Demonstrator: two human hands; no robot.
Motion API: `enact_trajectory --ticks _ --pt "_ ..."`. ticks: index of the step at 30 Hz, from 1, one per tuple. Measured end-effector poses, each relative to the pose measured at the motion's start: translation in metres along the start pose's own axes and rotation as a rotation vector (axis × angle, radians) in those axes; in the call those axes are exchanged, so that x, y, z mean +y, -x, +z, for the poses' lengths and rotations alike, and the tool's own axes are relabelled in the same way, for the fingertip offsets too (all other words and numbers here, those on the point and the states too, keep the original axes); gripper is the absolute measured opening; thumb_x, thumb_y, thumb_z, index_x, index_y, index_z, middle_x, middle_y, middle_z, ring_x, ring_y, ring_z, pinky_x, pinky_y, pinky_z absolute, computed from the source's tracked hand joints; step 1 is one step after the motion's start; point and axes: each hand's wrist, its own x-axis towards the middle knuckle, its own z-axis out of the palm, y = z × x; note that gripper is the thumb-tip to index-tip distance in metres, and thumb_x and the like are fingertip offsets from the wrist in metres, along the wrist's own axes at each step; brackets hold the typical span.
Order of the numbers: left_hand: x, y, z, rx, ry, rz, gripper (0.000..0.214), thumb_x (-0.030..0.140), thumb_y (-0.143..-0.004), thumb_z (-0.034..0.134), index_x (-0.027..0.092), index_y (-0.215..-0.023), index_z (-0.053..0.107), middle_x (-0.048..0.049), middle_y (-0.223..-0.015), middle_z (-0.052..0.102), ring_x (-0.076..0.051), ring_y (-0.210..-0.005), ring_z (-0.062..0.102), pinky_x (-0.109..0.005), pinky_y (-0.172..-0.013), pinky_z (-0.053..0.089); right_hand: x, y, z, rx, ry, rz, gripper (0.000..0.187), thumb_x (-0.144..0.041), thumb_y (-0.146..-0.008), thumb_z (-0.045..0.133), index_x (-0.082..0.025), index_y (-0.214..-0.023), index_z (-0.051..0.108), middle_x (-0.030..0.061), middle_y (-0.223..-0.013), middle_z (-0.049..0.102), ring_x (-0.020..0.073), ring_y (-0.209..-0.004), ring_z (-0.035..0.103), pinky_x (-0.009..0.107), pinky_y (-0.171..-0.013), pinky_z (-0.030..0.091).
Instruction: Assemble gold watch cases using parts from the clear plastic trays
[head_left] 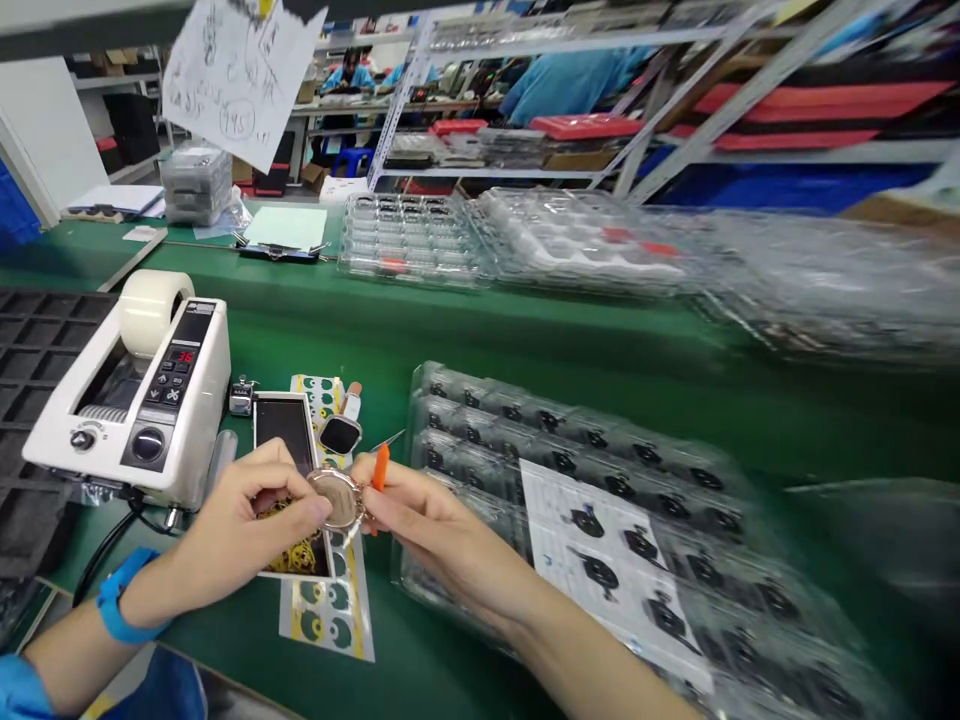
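Note:
Between my hands is a round, rose-gold-edged watch case (339, 498), with its flat, pale disc side facing up. My left hand (259, 520) is closed, with thumb and fingers pinching the left edge of the case. At its right edge my right hand (431, 510) is closed too, and an orange piece (381, 466) sticks up from between those fingers; its kind cannot be made out. Beneath the hands lie a white-rimmed box (330, 560) with yellow bands inside and a sheet of round stickers (322, 615). Just beyond is a square smartwatch (340, 434).
A white tape dispenser (150, 400) stands left, beside a small metal counter (241, 396). Clear blister trays (465, 400) with black parts and a paper sheet (544, 510) fill the right. More trays (412, 235) and a clipboard (281, 235) lie behind. A handwritten paper (232, 80) hangs above.

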Motion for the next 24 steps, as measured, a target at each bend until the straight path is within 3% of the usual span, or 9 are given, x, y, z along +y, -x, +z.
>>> enact_trajectory --ticks 8,17,24 --pt "0.002 -0.001 0.0 -0.008 0.001 -0.065 0.024 0.025 -0.085 0.059 0.018 -0.062 0.061 0.0025 -0.069 0.041 -0.013 -0.064 0.039 -0.029 -0.057 0.028 0.008 0.001 -0.004 -0.019 -0.004 0.041 0.035 -0.055 -0.085 0.064 -0.021 -0.08 0.06 -0.0019 -0.072 0.048 0.0125 -0.065 0.041 0.024 -0.064 0.034" --pt "-0.006 0.002 0.003 0.007 -0.019 -0.018 0.022 0.023 -0.086 0.061 0.019 -0.065 0.063 0.0034 -0.07 0.042 -0.011 -0.064 0.04 -0.027 -0.057 0.03 0.009 0.002 -0.005 0.013 0.047 0.063 0.037 -0.057 -0.085 0.063 -0.021 -0.077 0.055 -0.0019 -0.072 0.047 0.0134 -0.067 0.04 0.025 -0.065 0.035" --pt "-0.011 0.001 0.009 0.089 -0.167 0.024 0.027 0.019 -0.084 0.057 0.017 -0.059 0.051 0.0031 -0.07 0.041 -0.011 -0.063 0.042 -0.026 -0.058 0.032 0.01 0.003 -0.003 0.063 0.235 0.015 0.04 -0.059 -0.087 0.058 -0.021 -0.075 0.055 -0.0002 -0.074 0.048 0.0154 -0.069 0.042 0.028 -0.066 0.036"
